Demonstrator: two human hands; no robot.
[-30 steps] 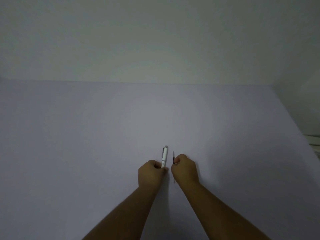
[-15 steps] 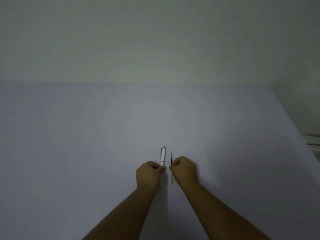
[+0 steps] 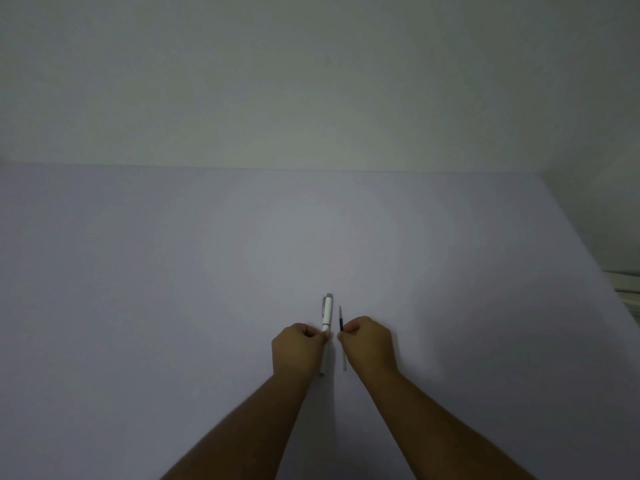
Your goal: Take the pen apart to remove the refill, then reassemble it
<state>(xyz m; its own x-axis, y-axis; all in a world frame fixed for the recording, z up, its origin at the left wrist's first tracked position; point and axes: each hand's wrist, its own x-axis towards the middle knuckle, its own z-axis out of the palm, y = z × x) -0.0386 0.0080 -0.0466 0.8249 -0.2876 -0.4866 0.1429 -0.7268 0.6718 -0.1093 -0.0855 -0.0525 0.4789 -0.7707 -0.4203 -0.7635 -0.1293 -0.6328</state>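
My left hand point(image 3: 298, 351) is closed around a white pen body point(image 3: 327, 315) with a grey cap end and clip, pointing away from me; its lower end shows below my fist. My right hand point(image 3: 369, 344) pinches a thin refill point(image 3: 341, 318), dark at its upper part and pale at its lower end, held upright and parallel to the pen body. The two pieces are a small gap apart, not touching. Both hands hover low over the pale lilac table point(image 3: 173, 289).
A plain light wall point(image 3: 311, 81) rises behind the table's far edge. The table's right edge runs diagonally, with a pale ledge point(image 3: 627, 289) beyond it at the far right.
Both hands have drifted slightly left and down, keeping the pen body and refill side by side. The grips are the same.
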